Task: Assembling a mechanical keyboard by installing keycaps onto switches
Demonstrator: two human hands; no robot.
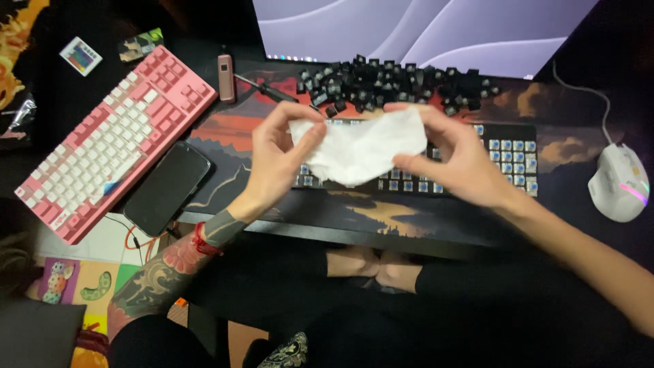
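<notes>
Two hands share one white wipe [359, 151], and we hold it stretched in the air above a black keyboard [507, 158] whose caps are off. Our left hand [276, 163] pinches the wipe's left edge between thumb and fingertips [315, 131]; our right hand [455, 158] pinches the right edge the same way, thumb under, fingers over. Both grips look light and narrow, on the very border of the sheet.

We judge that such a thin sheet could tear if the hands pull apart any harder, or slip from one pinch and drop onto the bare switches. If it is damp, which we cannot tell, moisture could reach the open switches beneath; shreds could also catch on their stems.

Just beyond the keyboard lies a loose heap of black keycaps [395, 83], touching its far edge. A careless sweep of a wrist could scatter them toward the monitor [422, 31]. A screwdriver [272, 90] lies left of the heap. Further left sit a pink keyboard [112, 140] and a dark phone [167, 187]; a white mouse [618, 182] rests well to the right.
</notes>
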